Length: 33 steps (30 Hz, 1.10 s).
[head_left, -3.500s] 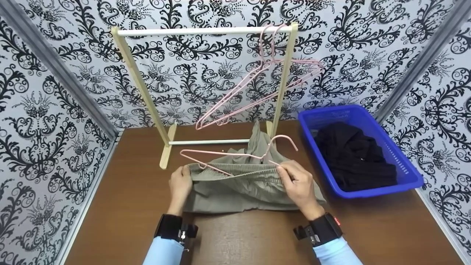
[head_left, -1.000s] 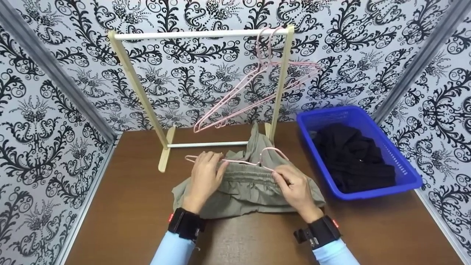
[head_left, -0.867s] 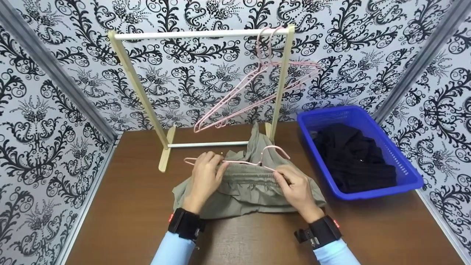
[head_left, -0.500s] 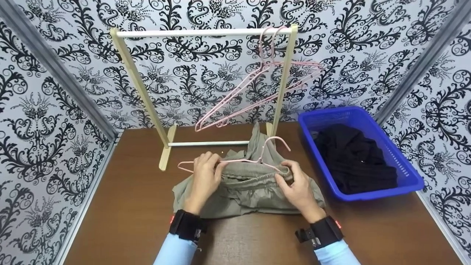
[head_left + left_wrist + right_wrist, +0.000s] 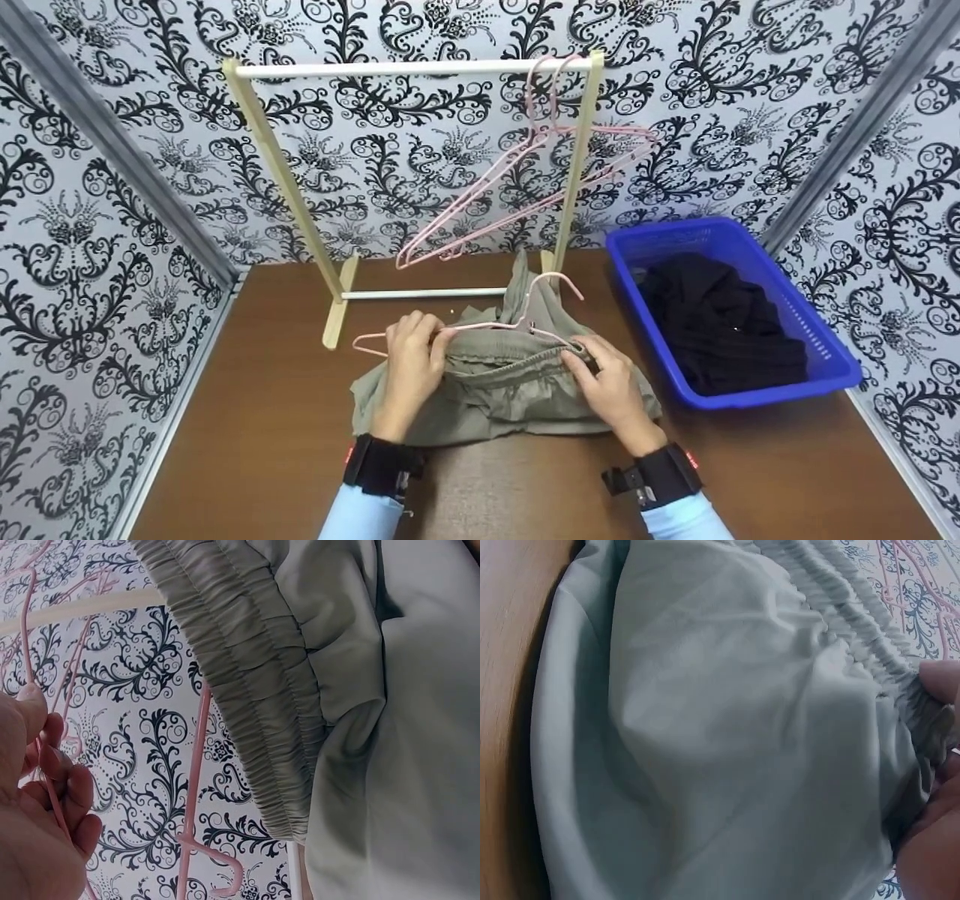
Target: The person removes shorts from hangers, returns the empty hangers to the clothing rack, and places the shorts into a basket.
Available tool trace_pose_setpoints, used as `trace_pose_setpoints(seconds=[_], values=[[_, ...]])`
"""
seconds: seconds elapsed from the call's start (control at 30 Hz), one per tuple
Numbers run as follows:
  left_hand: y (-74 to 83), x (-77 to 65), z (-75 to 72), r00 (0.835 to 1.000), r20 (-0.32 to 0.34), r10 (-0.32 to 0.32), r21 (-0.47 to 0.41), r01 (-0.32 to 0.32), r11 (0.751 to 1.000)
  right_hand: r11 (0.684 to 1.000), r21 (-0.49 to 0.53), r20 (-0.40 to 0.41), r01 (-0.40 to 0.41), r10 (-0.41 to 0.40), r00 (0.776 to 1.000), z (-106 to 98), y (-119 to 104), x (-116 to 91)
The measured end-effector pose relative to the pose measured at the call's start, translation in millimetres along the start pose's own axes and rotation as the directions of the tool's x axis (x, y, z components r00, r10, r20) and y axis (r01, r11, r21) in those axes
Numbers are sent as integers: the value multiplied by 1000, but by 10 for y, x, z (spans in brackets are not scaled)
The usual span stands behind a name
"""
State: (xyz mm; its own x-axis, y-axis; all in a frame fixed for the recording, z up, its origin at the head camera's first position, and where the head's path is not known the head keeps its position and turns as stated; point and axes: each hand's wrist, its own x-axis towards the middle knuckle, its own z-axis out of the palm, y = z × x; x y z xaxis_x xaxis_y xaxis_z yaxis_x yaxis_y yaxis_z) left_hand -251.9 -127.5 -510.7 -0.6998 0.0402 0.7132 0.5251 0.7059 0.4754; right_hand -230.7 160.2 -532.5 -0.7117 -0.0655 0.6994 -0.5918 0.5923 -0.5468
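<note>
Olive-green pants (image 5: 480, 412) with a gathered elastic waistband (image 5: 247, 682) lie bunched on the table, the waist opening facing up. My left hand (image 5: 411, 360) grips the left arm of a pink hanger (image 5: 484, 326), fingers curled round its wire; the hanger's left end sticks out past the hand. The hanger's hook (image 5: 555, 276) points up and to the right. Its right arm runs down to the waistband, and its tip is hidden near my right hand (image 5: 606, 379). That hand pinches the waistband's right side, the thumb in front.
A wooden rack (image 5: 281, 176) with a white top rail (image 5: 412, 69) stands behind the pants. Two pink hangers (image 5: 480, 187) hang at its right end. To the right is a blue basket (image 5: 825, 330) holding black clothing (image 5: 720, 322). Patterned walls (image 5: 75, 225) enclose the table (image 5: 262, 450).
My left hand left the waistband's left end and took the hanger's left arm. My right hand went from the hanger's right arm to the waistband. Lately the hanger has shifted slightly left.
</note>
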Motion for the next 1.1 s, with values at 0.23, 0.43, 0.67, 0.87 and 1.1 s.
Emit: trace_pose_setpoints(seconds=[0.23, 0.43, 0.67, 0.87, 1.1], values=[[-41, -22, -26, 1000, -29, 5, -15, -6, 1000, 999, -34, 1, -31, 31, 1000, 8, 9, -16], [-39, -8, -75, 999, -38, -1, -15, 0, 1000, 998, -41, 6, -38, 38, 999, 6, 8, -14], [-52, 14, -139, 998, -56, 6, -31, -8, 999, 999, -31, 4, -40, 40, 999, 1, 17, -6], [-88, 22, -181, 998, -67, 6, -31, -8, 999, 998, -28, 18, -53, 54, 998, -8, 35, -7], [-119, 12, -223, 998, -59, -17, -11, 16, 1000, 997, -39, 17, -70, 71, 997, -5, 41, -25]])
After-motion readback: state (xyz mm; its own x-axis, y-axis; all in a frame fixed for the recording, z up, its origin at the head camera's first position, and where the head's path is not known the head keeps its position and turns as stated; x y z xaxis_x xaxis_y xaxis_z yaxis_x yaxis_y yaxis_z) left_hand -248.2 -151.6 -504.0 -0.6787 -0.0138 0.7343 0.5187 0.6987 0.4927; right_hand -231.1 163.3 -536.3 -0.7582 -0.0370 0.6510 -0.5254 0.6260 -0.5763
